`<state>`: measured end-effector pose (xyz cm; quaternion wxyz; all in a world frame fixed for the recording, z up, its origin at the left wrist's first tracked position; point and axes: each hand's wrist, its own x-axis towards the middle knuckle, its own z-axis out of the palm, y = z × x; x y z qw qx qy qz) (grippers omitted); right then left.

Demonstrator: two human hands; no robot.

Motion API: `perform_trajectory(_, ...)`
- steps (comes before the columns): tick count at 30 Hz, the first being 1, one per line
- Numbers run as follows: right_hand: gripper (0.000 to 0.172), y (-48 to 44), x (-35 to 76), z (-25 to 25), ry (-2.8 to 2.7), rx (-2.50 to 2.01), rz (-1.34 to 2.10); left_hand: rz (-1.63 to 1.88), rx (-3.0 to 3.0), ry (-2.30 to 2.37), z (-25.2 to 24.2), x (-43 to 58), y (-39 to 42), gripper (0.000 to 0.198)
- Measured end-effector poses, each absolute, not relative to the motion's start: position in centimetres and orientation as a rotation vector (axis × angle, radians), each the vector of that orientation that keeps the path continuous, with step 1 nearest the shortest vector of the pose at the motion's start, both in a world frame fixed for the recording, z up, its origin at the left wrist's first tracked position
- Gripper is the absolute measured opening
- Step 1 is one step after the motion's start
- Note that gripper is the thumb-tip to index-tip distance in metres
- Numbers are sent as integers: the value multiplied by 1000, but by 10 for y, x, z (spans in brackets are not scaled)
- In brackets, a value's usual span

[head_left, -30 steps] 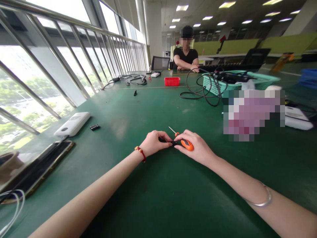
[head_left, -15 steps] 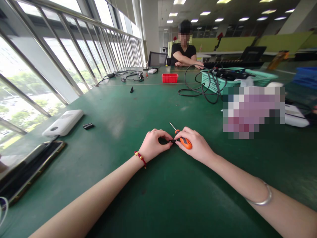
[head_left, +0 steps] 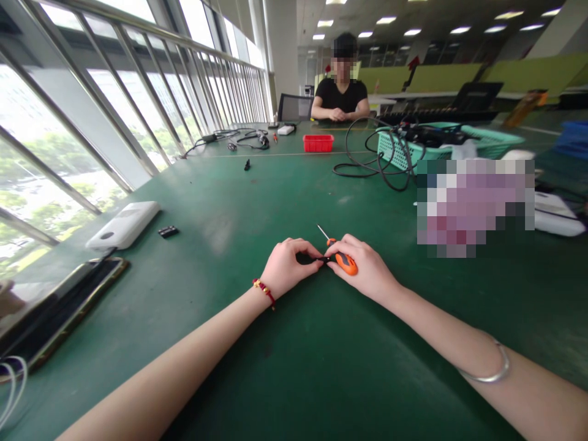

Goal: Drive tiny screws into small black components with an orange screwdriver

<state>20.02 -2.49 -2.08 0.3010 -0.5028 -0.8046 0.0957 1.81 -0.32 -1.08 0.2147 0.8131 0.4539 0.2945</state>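
Low over the green table (head_left: pixel 275 380), my left hand (head_left: pixel 290 264) pinches a small black piece (head_left: pixel 324 260) between thumb and fingertips. What the piece is cannot be made out. My right hand (head_left: pixel 365 263) holds a screwdriver (head_left: pixel 345 263) with an orange and dark grey handle, tucked in the palm and fingers. Its thin metal shaft points away and up to the left. The right thumb and forefinger tips also meet the black piece, close to the left fingertips.
A small black part (head_left: pixel 168 231), a white power bank (head_left: pixel 124 225) and a phone (head_left: pixel 68 306) lie left. Ahead are a red tray (head_left: pixel 318 143), cables (head_left: pixel 248 139) and a turquoise basket (head_left: pixel 395 152) with black leads. A person (head_left: pixel 340 98) sits across the table.
Both hands keep the same grip on the black piece and screwdriver. The view has shifted slightly. The person across has drawn their outstretched arm back, hands now together.
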Motion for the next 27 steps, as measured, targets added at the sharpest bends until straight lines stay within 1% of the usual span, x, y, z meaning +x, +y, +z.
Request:
perform_trajectory(4,18,-27,206,-15,-1973,-1258,300,820,2232,1255,-12,17,-2,9)
perform_trajectory(7,17,-34,212,1,-1798,-1189,303,823,2225,1253,-12,17,-2,8)
perform_trajectory(9,23,-42,214,14,-1664,-1179,341,822,2241,1259,-13,17,-2,8)
perform_trajectory(10,21,-47,215,20,-1624,-1163,366,821,2252,1263,-13,17,-2,7)
perform_trajectory(11,14,-51,216,26,-1587,-1144,348,820,2262,1264,-13,17,-2,7)
perform_trajectory(13,7,-59,217,34,-1587,-1149,243,819,2278,1262,-14,17,-2,7)
perform_trajectory(17,11,-66,219,37,-1615,-1142,99,808,2300,1273,-12,18,-4,8)
perform_trajectory(20,14,-63,220,33,-1647,-1151,129,798,2311,1291,-10,19,-5,8)
perform_trajectory(27,15,-58,218,28,-1661,-1170,174,792,2336,1290,-9,19,-6,9)
